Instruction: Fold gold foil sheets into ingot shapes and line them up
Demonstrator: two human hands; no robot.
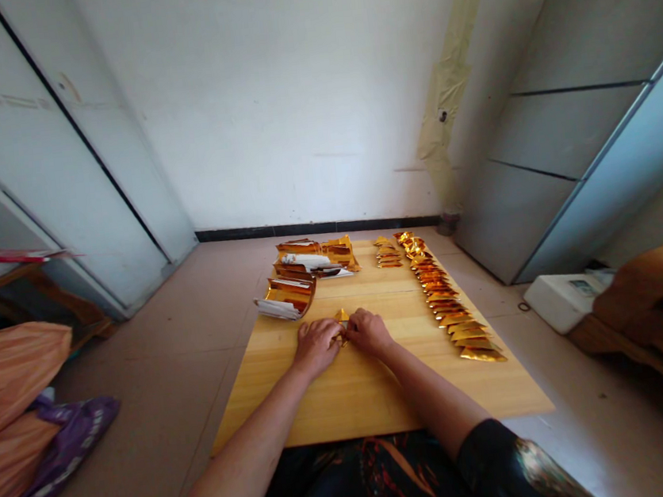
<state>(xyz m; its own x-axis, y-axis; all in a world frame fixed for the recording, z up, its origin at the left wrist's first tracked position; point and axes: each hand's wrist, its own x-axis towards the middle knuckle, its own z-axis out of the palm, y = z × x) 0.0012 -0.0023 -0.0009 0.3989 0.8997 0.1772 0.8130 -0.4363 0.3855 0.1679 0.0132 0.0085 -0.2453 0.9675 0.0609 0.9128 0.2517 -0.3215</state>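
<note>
My left hand [319, 341] and my right hand [370, 332] meet over the middle of the wooden board. Between them is a small piece of gold foil paper [342, 314], its pointed top showing above my fingers. The fingers of both hands are closed on it, one hand at each side. Its lower part is mostly hidden by the fingertips. Beyond my left hand lies a curled stack of gold foil paper sheets [289, 295] with white backs.
More curled foil sheets [341, 252] lie at the board's far left. A long row of folded gold foil pieces [441, 293] runs along the right edge of the wooden board [326, 409], with a shorter row [388, 253] beside its far end. A white wall [305, 124] stands behind.
</note>
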